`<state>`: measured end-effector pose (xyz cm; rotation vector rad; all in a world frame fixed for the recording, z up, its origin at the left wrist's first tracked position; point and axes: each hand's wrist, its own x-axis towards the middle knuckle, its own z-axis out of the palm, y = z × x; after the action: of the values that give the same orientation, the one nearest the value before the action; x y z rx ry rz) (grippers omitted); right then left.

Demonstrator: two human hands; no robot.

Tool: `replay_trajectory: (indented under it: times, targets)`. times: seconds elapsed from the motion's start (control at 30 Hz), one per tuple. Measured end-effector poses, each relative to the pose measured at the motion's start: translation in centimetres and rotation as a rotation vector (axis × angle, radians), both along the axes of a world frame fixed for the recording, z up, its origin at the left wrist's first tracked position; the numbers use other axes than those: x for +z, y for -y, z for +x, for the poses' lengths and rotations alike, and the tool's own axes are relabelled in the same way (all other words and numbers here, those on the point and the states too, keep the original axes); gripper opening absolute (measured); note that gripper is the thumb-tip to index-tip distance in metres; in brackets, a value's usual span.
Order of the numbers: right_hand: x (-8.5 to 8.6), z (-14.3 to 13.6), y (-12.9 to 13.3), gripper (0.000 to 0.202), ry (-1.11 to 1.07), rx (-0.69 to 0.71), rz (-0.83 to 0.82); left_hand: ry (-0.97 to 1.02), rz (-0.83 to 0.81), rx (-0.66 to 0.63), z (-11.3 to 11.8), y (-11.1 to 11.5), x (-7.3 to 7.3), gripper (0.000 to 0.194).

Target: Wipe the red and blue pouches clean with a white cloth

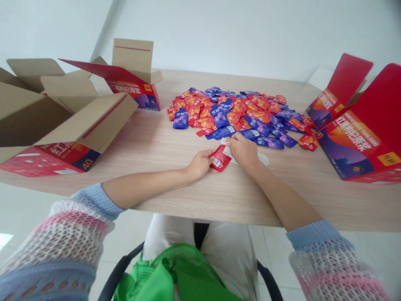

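A red sachet [220, 158] with a barcode on its face is pinched at its left edge by my left hand [200, 165]. My right hand [242, 149] is closed on a white cloth or tissue [227, 154] and presses it against the sachet's upper right part. More of the white material sticks out to the right, under my right wrist. Just beyond my hands lies a wide heap of red and blue-purple sachets [219, 110], some overlapping. My right hand's fingertips are partly hidden by the cloth.
Open cardboard boxes flank the heap: a large one [67, 156] at the near left, another [150, 98] behind it. On the right stand a near red box [354, 146] and a farther one [326, 104]. The wooden table's [175, 196] front edge runs above my lap.
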<state>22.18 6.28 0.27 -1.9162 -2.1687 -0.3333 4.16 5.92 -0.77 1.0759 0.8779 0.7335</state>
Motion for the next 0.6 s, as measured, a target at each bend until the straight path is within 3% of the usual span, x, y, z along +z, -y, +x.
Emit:
replay_trajectory:
  times: [0.17,0.37,0.47,0.6]
  targets:
    - [-0.7,1.5,-0.2,0.034,0.035,0.082,0.050,-0.032,0.105,-0.018,0.1,-0.2,-0.9,0.040]
    - [-1.0,-0.9,1.7,0.034,-0.025,0.142,0.139,0.066,0.238,0.039,0.0,-0.1,-1.6,0.032]
    - [-0.7,-2.5,3.1,0.031,-0.105,0.278,0.107,0.105,0.189,0.108,-0.1,0.0,-1.8,0.031]
    - [0.1,-2.9,4.2,0.026,-0.236,0.496,-0.065,0.191,0.207,0.221,-0.2,-0.2,-2.0,0.037]
